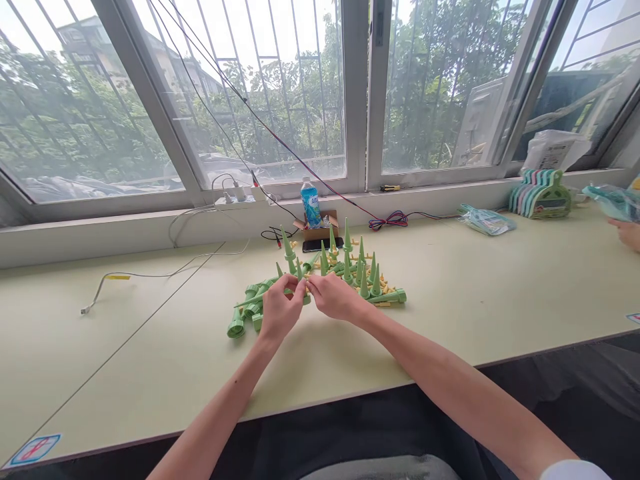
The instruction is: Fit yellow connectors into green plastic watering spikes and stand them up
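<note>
My left hand (283,305) is closed, thumb and fingers pinched around a green cone-shaped plastic spike (299,268) whose tip points up. Right against it, my right hand (334,297) is also closed, with fingertips pressed together at the same spot. What the right fingers grip is hidden; a bit of yellow shows just behind them. Around both hands is a pile of similar pieces: several green cones (364,283) stand upright, and more lie on their sides, such as a green spike (236,325) at the left. Small yellow plastic pieces (384,287) are scattered among them.
Behind the pile are a dark phone (320,245), a small cardboard box (327,233) and a blue bottle (311,205). Cables (390,220) run along the sill. Bagged items (487,220) and green hangers (543,195) stand right, near another person's hand (627,233).
</note>
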Available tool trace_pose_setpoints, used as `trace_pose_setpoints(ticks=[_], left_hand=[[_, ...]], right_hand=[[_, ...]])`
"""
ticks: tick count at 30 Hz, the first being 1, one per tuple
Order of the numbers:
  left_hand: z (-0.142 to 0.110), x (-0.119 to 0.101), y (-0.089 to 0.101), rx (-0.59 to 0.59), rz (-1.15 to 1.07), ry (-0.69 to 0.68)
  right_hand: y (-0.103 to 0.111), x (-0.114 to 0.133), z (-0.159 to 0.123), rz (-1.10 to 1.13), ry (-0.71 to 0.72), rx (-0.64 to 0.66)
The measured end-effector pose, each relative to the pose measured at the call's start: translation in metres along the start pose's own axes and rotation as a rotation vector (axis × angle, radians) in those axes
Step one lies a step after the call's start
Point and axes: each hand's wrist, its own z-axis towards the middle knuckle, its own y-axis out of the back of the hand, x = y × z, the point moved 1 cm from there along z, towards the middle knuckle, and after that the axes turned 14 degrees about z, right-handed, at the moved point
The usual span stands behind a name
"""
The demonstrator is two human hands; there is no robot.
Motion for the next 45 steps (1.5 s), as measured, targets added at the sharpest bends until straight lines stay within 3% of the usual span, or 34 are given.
trace_pose_setpoints(ticks=[45], left_hand=[[-0.0028, 0.0000, -0.0013, -0.021, 0.061, -0.055]], right_hand=[[-0.0011, -0.0029, 0.0009, -0.042, 0.000, 0.037]])
